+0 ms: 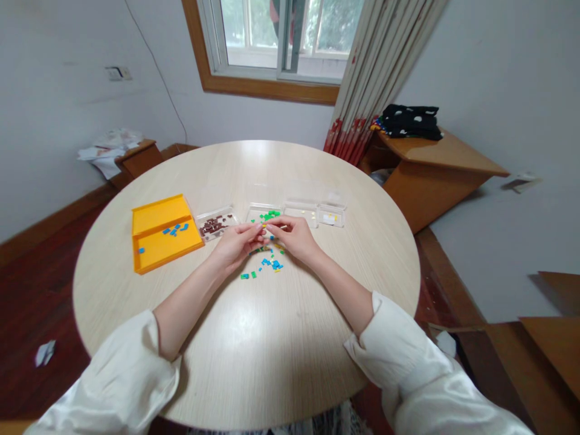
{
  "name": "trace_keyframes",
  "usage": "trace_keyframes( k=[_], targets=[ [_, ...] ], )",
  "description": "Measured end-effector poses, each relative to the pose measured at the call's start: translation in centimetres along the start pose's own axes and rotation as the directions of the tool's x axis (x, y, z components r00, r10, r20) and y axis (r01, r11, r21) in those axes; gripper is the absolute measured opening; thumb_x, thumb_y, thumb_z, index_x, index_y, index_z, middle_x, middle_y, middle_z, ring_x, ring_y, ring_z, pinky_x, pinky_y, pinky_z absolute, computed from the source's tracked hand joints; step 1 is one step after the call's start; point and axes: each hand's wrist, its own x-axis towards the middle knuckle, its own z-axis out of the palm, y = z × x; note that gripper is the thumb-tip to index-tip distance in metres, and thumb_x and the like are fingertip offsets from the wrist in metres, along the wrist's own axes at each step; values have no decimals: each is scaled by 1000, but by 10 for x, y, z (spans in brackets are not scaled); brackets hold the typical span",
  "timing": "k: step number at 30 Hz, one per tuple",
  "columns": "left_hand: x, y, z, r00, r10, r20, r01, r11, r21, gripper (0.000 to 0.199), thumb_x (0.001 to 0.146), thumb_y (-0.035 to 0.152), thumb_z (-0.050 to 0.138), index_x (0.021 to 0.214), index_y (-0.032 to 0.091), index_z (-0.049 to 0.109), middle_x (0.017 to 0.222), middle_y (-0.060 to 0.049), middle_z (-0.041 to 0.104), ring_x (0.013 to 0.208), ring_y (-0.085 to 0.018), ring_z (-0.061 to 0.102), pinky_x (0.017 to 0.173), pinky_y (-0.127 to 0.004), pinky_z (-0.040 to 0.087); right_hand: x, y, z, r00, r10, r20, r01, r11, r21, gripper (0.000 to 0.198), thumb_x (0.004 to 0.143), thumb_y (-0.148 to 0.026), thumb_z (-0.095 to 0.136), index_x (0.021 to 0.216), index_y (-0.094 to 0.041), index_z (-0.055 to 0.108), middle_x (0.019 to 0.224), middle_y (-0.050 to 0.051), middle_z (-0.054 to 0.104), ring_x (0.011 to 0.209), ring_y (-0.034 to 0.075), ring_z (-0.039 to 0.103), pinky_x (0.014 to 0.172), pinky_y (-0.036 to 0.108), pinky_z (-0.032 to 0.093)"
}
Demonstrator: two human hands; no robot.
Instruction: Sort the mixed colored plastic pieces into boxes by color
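My left hand (pixel 236 244) and my right hand (pixel 296 235) meet over the middle of the table, fingertips pinched together. Between them shows a small yellow toy brick (pixel 264 226), mostly covered by the fingers. Just below the hands lies a loose scatter of small blue bricks (pixel 275 264), with a few green bricks (pixel 253 274) and yellow ones among them. Right behind my fingers is a clear plastic tray of green bricks (pixel 270 214). To its left, another clear tray holds dark brown bricks (pixel 212 226).
An open orange-yellow case (pixel 156 212) with several blue pieces lies at left. Two more clear boxes with a few pale and yellow pieces, one box (pixel 344 223) farthest right, stand behind my right hand. The round table (pixel 254 362) reaches close to my body.
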Motion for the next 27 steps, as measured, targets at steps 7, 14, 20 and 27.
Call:
trace_keyframes(
  k=[7,14,20,27],
  targets=[
    [0,2,0,994,-95,45,96,995,-18,6,73,10,67,71,5,67,59,-4,60,56,-7,55,69,-25,54,-1,-2,-2,999,-32,35,34,997,-68,13,76,-24,62,81,-19,72,79,4,69,71,13,59,62,27,44],
    [0,4,4,993,-29,-110,19,996,-86,15,77,6,60,62,5,63,56,-2,57,50,-5,51,66,-24,54,1,-4,-15,995,-48,89,72,953,-293,14,77,-23,60,81,-17,72,79,4,69,68,12,55,61,25,41],
    [2,7,6,980,2,-199,-32,988,-149,17,78,4,57,62,7,60,54,0,55,47,-4,48,64,-20,53,-3,-1,-26,949,73,307,114,826,-552,7,70,-21,68,70,-15,70,64,1,62,59,9,50,56,22,35],
    [3,8,5,972,-23,-234,-34,971,-237,22,82,3,49,63,8,59,54,0,53,47,-3,48,66,-21,53,-3,-4,-29,939,128,321,90,807,-584,4,70,-15,66,71,-14,70,65,1,62,59,9,51,57,21,35]
  ],
)
